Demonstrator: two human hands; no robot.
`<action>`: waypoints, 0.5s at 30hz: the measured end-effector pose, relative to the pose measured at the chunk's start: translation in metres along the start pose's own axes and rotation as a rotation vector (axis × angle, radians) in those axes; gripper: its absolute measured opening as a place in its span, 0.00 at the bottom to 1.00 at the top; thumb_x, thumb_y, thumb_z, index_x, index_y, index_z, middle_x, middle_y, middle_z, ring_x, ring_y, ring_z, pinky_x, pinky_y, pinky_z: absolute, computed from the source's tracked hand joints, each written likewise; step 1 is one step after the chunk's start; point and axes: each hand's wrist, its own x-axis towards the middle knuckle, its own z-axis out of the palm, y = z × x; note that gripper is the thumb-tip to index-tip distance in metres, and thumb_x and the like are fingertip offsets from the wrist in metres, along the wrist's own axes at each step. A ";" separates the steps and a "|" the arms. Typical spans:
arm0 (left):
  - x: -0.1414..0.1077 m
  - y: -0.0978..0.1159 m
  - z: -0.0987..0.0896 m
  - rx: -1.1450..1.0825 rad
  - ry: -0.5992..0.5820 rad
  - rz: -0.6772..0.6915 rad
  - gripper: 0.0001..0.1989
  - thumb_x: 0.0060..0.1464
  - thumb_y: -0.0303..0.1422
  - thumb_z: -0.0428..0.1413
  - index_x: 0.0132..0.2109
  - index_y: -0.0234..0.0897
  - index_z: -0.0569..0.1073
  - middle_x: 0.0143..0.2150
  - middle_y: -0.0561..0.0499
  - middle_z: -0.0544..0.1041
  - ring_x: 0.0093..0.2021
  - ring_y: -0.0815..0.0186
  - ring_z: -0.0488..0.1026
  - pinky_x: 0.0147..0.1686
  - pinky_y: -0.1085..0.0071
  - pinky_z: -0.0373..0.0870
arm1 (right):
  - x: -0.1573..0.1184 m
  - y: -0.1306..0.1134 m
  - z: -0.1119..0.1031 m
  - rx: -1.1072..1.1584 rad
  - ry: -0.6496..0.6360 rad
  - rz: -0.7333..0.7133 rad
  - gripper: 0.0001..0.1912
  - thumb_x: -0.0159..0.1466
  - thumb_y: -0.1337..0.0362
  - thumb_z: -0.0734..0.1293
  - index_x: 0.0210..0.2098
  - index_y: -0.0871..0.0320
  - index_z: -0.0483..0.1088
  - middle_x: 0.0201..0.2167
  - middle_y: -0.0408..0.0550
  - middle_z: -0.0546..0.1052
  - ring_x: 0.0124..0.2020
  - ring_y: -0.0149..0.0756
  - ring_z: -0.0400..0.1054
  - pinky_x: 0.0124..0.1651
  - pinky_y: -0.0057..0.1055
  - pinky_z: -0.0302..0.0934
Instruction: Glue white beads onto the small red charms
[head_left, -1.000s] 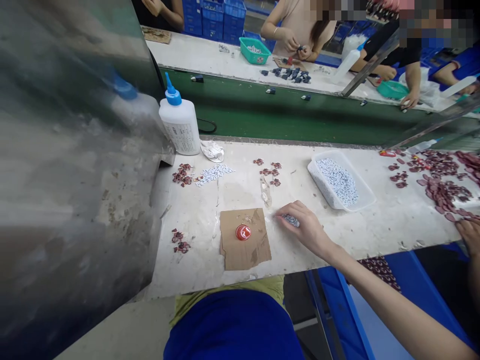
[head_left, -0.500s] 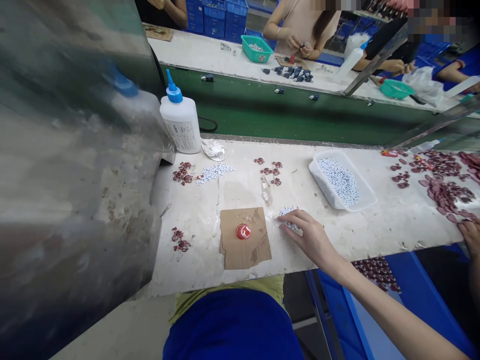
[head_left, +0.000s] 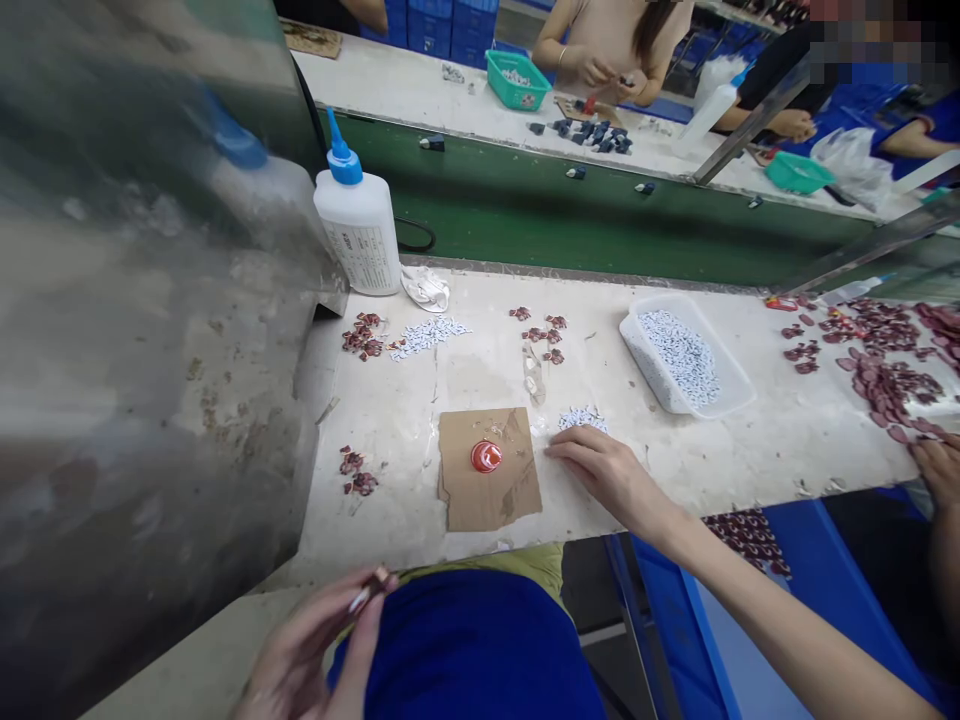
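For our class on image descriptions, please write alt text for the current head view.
A person's left hand holds a small part beside a worktable, while the right hand reaches beside small white pieces, near cardboard.

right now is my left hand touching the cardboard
Apart. The head view shows the left hand, pinching a small dark piece, nearer the wearer than the cardboard, with a strip of white table visible between them.
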 end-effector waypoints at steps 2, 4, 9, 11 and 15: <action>0.008 -0.006 0.016 -0.031 -0.144 -0.010 0.10 0.56 0.34 0.65 0.46 0.42 0.78 0.40 0.56 0.84 0.37 0.71 0.84 0.44 0.87 0.81 | -0.004 -0.003 0.001 0.013 0.042 0.088 0.12 0.74 0.69 0.60 0.48 0.54 0.76 0.47 0.52 0.80 0.46 0.43 0.77 0.46 0.41 0.72; 0.016 -0.012 0.028 -0.012 -0.253 0.044 0.10 0.57 0.33 0.64 0.47 0.43 0.79 0.42 0.56 0.84 0.40 0.74 0.83 0.48 0.89 0.79 | -0.006 -0.008 0.005 0.013 0.099 0.201 0.09 0.74 0.66 0.63 0.45 0.55 0.76 0.43 0.51 0.80 0.40 0.42 0.77 0.41 0.39 0.72; 0.027 -0.015 0.046 -0.027 -0.334 0.141 0.08 0.60 0.31 0.63 0.47 0.45 0.79 0.44 0.58 0.83 0.43 0.77 0.82 0.52 0.88 0.78 | -0.004 -0.017 0.018 -0.054 0.154 0.311 0.10 0.73 0.64 0.64 0.38 0.57 0.77 0.36 0.50 0.80 0.34 0.42 0.76 0.37 0.38 0.69; 0.028 -0.012 0.050 -0.018 -0.339 0.168 0.08 0.60 0.31 0.63 0.47 0.46 0.79 0.44 0.59 0.83 0.42 0.79 0.81 0.52 0.89 0.76 | -0.001 -0.018 0.021 -0.040 0.151 0.318 0.10 0.73 0.64 0.64 0.38 0.57 0.77 0.36 0.50 0.79 0.34 0.41 0.76 0.36 0.38 0.69; 0.031 -0.006 0.055 -0.015 -0.329 0.135 0.07 0.59 0.32 0.64 0.45 0.46 0.79 0.42 0.61 0.83 0.40 0.81 0.81 0.51 0.92 0.75 | 0.002 -0.019 0.018 0.063 0.124 0.348 0.07 0.70 0.67 0.66 0.37 0.56 0.76 0.35 0.48 0.79 0.33 0.39 0.76 0.38 0.37 0.68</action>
